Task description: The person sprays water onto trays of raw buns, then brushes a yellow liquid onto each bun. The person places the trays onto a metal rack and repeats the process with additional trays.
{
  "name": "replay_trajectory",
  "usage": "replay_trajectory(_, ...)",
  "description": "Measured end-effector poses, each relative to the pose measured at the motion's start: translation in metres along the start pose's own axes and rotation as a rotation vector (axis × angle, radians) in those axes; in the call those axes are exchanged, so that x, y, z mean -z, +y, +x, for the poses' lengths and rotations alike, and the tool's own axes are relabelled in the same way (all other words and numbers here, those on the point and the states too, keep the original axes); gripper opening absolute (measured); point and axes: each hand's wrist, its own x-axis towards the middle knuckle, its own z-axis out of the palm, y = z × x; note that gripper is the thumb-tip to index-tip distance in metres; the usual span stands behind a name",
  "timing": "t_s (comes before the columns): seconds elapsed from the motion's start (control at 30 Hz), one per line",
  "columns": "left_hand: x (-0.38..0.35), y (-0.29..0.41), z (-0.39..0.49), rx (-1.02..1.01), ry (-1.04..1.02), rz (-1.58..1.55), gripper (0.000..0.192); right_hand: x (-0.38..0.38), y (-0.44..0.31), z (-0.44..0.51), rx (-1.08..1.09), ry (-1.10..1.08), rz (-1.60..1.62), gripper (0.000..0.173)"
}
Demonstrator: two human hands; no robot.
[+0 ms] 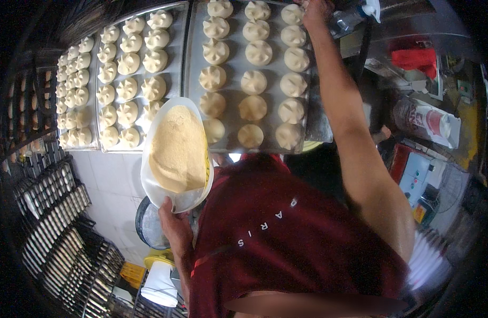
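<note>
In my left hand (175, 224) is the rim of a white, cut-open plastic container (176, 202), tilted and holding tan crumbs or powder (178, 147). It overlaps the gap between two metal baking trays. Rows of pale, scored dough balls (258, 53) sit on the near right tray (234, 39); several in its lower rows look tan on top. More dough pieces (128, 63) fill the middle tray (174, 67) and the far left tray (93, 119). At the top edge, my right hand (319, 12) is beside the right tray's corner dough ball, its fingers partly out of frame and dark.
A clear spray bottle (345, 20) lies just right of my right hand. Dark racks of long pale pieces (53, 222) stand at lower left, near a white bucket (160, 284) and a round mesh-covered item (150, 222). A printed sack (426, 121) is at right.
</note>
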Motion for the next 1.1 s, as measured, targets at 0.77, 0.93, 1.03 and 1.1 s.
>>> replay_trajectory(0.77, -0.009, 0.246, 0.226, -0.089, -0.295, -0.639, 0.048, -0.043, -0.082, -0.084, 0.433, -0.467, -1.198, 0.057)
replay_trajectory(0.93, -0.022, 0.354, 0.310, -0.268, -0.312, -0.493, 0.040, -0.029, -0.096, -0.106, 0.306, -0.521, -1.032, 0.042)
replay_trajectory(1.03, -0.038, 0.399, 0.351, -0.336, -0.384, -0.541, 0.039, -0.028, -0.118, -0.134, 0.159, -0.502, -0.931, 0.036)
replay_trajectory(1.1, -0.044, 0.419, 0.380, -0.427, -0.435, -0.451, 0.035, -0.016, -0.119, -0.143, 0.190, -0.529, -0.968, 0.041)
